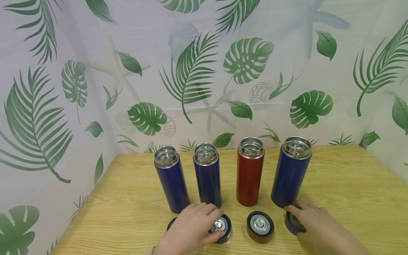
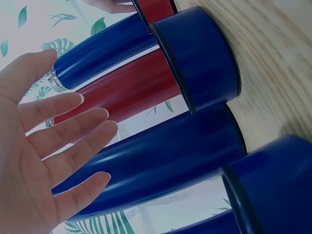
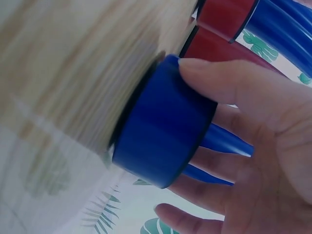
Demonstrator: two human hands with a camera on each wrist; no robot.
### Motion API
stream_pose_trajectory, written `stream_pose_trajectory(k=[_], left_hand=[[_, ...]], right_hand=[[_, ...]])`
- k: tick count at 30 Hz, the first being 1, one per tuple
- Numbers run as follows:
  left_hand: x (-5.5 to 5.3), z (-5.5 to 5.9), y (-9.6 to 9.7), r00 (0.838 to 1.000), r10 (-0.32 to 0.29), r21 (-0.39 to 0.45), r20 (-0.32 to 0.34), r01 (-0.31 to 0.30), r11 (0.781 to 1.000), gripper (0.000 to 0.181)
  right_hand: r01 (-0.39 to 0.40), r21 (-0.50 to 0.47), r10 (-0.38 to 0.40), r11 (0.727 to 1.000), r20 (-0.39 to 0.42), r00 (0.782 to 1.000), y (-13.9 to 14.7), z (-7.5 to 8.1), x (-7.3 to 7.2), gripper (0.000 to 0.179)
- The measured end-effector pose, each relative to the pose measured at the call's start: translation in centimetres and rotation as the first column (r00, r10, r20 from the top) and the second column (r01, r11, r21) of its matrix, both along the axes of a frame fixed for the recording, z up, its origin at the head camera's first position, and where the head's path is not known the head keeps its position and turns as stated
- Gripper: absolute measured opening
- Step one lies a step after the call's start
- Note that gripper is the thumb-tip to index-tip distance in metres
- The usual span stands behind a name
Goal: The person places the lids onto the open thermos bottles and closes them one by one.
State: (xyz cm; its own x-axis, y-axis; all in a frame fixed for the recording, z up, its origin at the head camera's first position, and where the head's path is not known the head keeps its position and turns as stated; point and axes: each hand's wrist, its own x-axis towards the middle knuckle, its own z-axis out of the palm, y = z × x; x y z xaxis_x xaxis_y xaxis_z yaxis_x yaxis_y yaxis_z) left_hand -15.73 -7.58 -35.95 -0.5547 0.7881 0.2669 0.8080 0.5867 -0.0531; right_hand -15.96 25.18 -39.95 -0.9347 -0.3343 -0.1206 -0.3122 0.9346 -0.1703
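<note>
My right hand (image 1: pixel 318 221) grips a blue bottle lid (image 3: pixel 161 122) at the right, its thumb on one side and fingers round the other. My left hand (image 1: pixel 194 226) hovers with fingers spread over two more blue lids; one lid (image 1: pixel 224 228) shows beside its thumb, the other (image 1: pixel 170 223) is mostly hidden by the hand. Between the hands a red lid (image 1: pixel 260 226) lies with its inner side up. Behind the lids stand uncapped bottles: a blue one (image 1: pixel 173 186), a second blue one (image 1: pixel 208 182), a red one (image 1: pixel 250 177) and a third blue one (image 1: pixel 290 177).
The bottles stand upright in a row on a wooden table (image 1: pixel 127 198), with the lids lined up in front of them. A leaf-patterned white cloth (image 1: pixel 204 88) hangs behind the table and along its left side.
</note>
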Motion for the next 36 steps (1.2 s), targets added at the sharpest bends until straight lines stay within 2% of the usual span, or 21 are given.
stream_pose_trajectory(k=[8, 14, 22, 30, 36], left_hand=[[-0.1, -0.1, -0.1, 1.000, -0.007, 0.018, -0.025, 0.007, 1.000, 0.036], [-0.1, -0.1, -0.1, 1.000, -0.004, 0.015, -0.010, 0.004, 1.000, 0.036], [-0.1, -0.1, -0.1, 0.999, -0.010, 0.017, -0.032, 0.011, 1.000, 0.037], [-0.1, -0.1, -0.1, 1.000, -0.007, 0.016, -0.001, 0.007, 1.000, 0.037], [-0.1, -0.1, -0.1, 1.000, -0.003, 0.010, -0.010, 0.003, 1.000, 0.037]], right_hand=[[0.007, 0.024, -0.007, 1.000, -0.006, 1.000, 0.0, 0.0, 0.0, 0.063], [0.004, 0.029, -0.004, 1.000, -0.002, 1.000, 0.2, -0.1, -0.1, 0.064], [-0.004, 0.032, 0.004, 0.999, 0.008, 1.000, 0.3, -0.3, -0.3, 0.064], [0.015, -0.006, -0.014, 1.000, 0.013, 1.000, -0.2, 0.3, 0.2, 0.064], [0.005, -0.054, -0.006, 0.999, -0.014, 1.000, -0.2, 0.8, 0.5, 0.062]])
